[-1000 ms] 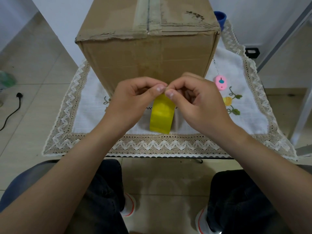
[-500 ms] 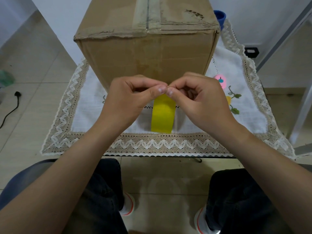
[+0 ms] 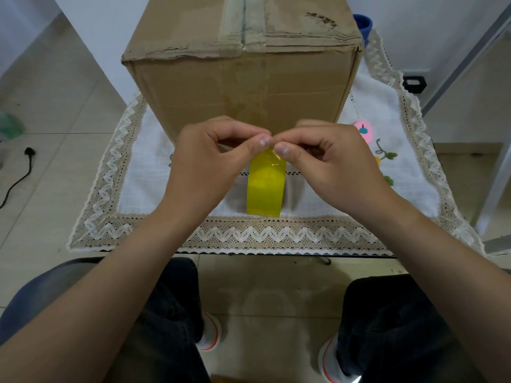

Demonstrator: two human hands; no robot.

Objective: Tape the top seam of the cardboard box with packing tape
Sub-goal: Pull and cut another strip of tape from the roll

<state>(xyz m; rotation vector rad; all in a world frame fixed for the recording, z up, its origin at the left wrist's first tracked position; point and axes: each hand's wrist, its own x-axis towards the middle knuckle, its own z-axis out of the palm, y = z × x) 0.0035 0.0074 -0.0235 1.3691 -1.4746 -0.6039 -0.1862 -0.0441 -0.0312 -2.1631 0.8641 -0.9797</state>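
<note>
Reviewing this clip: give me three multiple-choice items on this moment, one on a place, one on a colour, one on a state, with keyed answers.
1. Where is the tape roll?
A. on top of the box
B. in front of the cardboard box, over the tablecloth
C. on the floor

2. What colour is the tape?
A. yellow
B. brown
C. clear blue

3. How are the hands?
A. both flat on the box
B. one idle
C. both pinching the tape's top

Key: 1 B, it hangs below the box's near face. 2 A, plainly yellow. 3 C, left hand and right hand meet fingertip to fingertip there.
</note>
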